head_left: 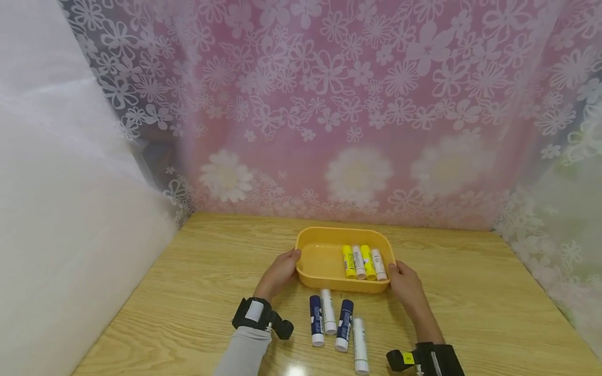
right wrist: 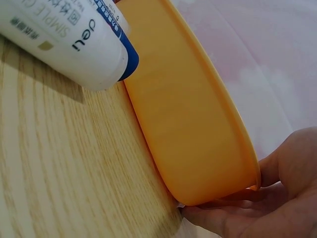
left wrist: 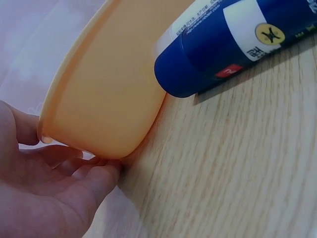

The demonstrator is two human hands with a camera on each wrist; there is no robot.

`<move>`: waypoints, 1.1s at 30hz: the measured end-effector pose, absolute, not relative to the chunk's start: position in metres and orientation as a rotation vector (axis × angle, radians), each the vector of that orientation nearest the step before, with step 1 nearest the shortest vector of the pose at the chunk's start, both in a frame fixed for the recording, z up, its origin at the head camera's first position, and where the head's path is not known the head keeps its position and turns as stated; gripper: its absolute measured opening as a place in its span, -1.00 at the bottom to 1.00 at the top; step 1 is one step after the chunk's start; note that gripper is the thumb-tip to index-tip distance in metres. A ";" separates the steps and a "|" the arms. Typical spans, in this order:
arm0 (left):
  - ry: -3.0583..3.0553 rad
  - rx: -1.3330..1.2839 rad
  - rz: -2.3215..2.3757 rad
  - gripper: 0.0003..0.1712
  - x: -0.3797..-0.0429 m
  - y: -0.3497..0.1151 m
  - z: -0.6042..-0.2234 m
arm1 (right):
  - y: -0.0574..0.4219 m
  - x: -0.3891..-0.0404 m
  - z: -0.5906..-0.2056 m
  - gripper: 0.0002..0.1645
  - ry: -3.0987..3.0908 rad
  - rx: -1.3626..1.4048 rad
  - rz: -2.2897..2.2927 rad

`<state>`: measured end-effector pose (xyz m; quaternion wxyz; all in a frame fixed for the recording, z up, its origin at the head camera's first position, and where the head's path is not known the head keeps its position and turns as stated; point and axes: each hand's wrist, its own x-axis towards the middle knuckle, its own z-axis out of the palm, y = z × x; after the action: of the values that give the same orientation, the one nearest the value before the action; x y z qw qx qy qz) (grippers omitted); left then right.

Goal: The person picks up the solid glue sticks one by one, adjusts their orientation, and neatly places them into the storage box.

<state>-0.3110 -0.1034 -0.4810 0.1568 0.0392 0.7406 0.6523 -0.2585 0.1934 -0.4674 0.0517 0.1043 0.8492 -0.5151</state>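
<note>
Gripping tray (head_left: 321, 259) with fingers of left hand (head_left: 280, 269) and right hand (head_left: 407, 282) clamped on opposite ends, best hold for probably light, stiff, slightly slippery plastic.

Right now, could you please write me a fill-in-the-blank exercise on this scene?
The glue sticks in the tray number ____.
They lie nearer the right hand than the ____ one.
Two loose sticks on the table are mostly white, the other two mostly ____.
Missing words: four; left; blue.
</note>
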 end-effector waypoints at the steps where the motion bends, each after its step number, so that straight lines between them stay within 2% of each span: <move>1: 2.119 0.112 1.867 -0.31 -0.311 -0.103 -0.481 | 0.193 -0.258 -0.467 -0.31 2.585 0.320 -1.565; 19: 2.262 0.140 1.709 -0.31 -0.311 -0.105 -0.477 | 0.194 -0.258 -0.468 -0.31 2.601 0.322 -1.556; 33: 2.450 0.162 1.550 -0.45 -0.313 -0.105 -0.469 | 0.193 -0.257 -0.466 -0.32 2.622 0.323 -1.543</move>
<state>-0.3134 -0.1050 -0.4691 0.1189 0.0555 0.8378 0.5300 -0.2572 0.1927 -0.4661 0.0411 0.1056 0.8563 -0.5040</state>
